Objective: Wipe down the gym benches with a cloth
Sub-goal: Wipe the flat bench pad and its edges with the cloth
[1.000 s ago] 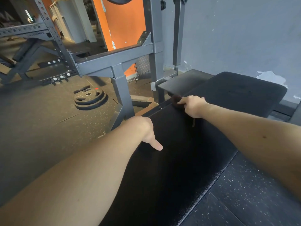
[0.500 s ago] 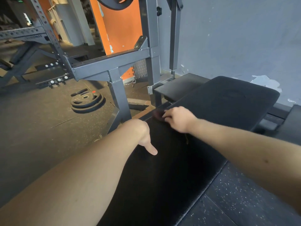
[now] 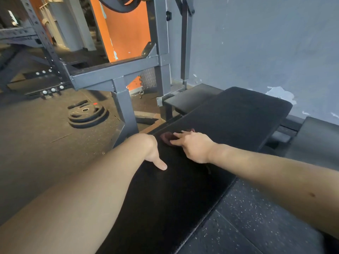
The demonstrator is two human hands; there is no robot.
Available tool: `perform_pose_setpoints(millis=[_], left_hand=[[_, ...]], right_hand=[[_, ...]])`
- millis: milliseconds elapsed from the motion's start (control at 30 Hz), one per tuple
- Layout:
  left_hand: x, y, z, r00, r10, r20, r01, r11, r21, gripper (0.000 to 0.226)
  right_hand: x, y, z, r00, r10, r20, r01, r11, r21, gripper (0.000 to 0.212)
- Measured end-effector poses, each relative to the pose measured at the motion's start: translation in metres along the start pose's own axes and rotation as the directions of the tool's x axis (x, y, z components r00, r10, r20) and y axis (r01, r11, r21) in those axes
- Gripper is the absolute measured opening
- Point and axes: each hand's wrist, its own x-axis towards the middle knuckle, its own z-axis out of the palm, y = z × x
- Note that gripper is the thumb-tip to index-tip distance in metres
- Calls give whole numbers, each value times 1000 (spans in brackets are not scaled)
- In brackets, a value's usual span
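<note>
A long black padded bench (image 3: 229, 114) runs from the lower middle up toward the grey wall. My right hand (image 3: 192, 145) lies flat on the pad with straight fingers, pressing a dark reddish cloth (image 3: 167, 136) that shows just past the fingertips. Most of the cloth is hidden under the palm. My left hand (image 3: 153, 151) rests on the bench's left edge, thumb lying on the pad, the other fingers hidden over the side.
A grey steel rack frame (image 3: 117, 76) stands close to the bench's left side. Black weight plates (image 3: 87, 115) lie stacked on the rubber floor at left. A second black pad (image 3: 317, 142) sits at the right, near the wall. Speckled floor (image 3: 256, 217) lies right of the bench.
My right hand has slid the cloth back along the pad toward me and to the left, closer to my left hand. The left hand has stayed on the bench edge.
</note>
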Motion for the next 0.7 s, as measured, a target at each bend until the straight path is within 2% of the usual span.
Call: perform_pose_setpoints(millis=[67, 133, 233, 300, 400, 500, 600, 700], left_hand=[[-2, 1, 0, 1000, 4, -2, -5, 1000, -1, 95], [-5, 0, 0, 1000, 8, -5, -8, 1000, 5, 93], [-6, 0, 2, 1000, 9, -14, -8, 1000, 18, 96], [-7, -1, 4, 1000, 11, -29, -11, 1000, 7, 95], [-12, 2, 5, 999, 2, -36, -1, 1000, 18, 93], [-20, 11, 6, 998, 14, -61, -11, 999, 52, 82], [-31, 31, 8, 985, 102, -137, -97, 994, 48, 63], [-45, 57, 11, 969, 190, -159, -198, 979, -36, 60]], right_hand=[[-8, 11, -3, 1000, 19, 5, -19, 999, 46, 60], [-3, 33, -9, 989, 146, 2, -146, 989, 27, 62], [10, 59, -21, 922, 387, -4, -386, 920, 75, 64], [15, 54, -19, 901, 434, -18, -431, 898, 89, 60], [5, 29, -13, 906, 422, -39, -418, 905, 82, 57], [-17, 2, -4, 940, 340, -33, -337, 939, 66, 59], [-44, -19, 6, 977, 211, -15, -211, 977, 23, 67], [-63, -12, 11, 979, 200, -38, -199, 980, 21, 68]])
